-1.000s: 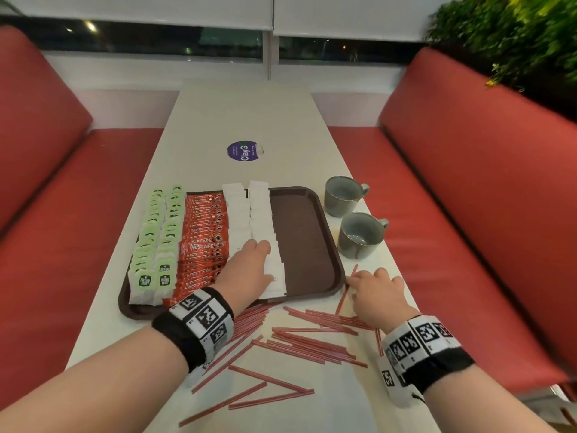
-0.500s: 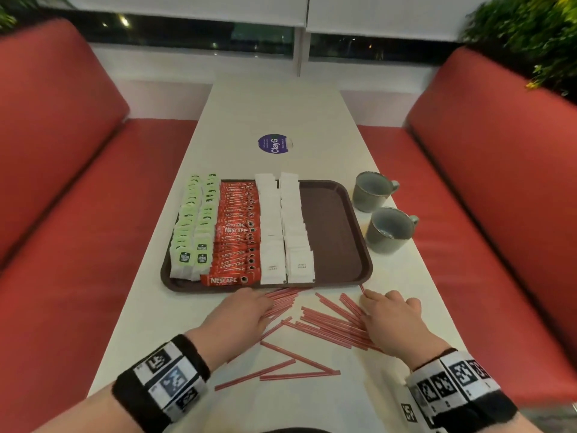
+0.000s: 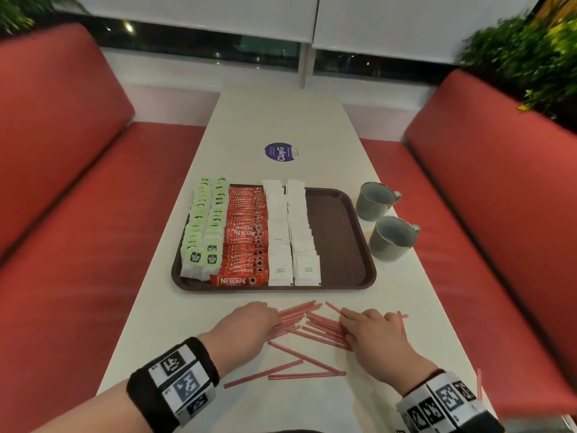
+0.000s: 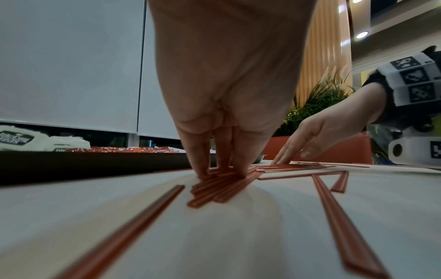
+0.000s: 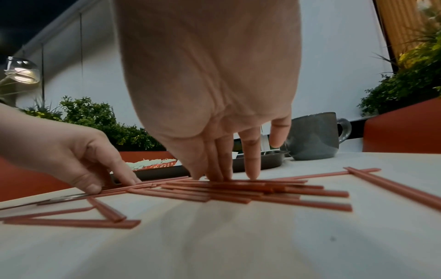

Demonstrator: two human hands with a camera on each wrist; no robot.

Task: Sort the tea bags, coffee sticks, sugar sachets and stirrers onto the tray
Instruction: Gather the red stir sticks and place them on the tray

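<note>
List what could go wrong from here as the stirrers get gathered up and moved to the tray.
1. The left hand and right hand press flat on only part of the stirrers; crossed ones may skid away rather than bundle.
2. Strays near the table edge, like one by the right wrist, could slip off.
3. Only the tray's right strip is bare; a sloppy drop could disturb the sugar sachets.

Both forearms are bare, with no sleeves. Each wrist wears a black band (image 3: 172,383) carrying white square tiles printed with black-and-white fiducial markers; one tile on the left band looks blue-grey. The right band (image 3: 447,407) matches, and below it a white camera housing (image 4: 415,153) with a round lens opening bears another marker.
</note>
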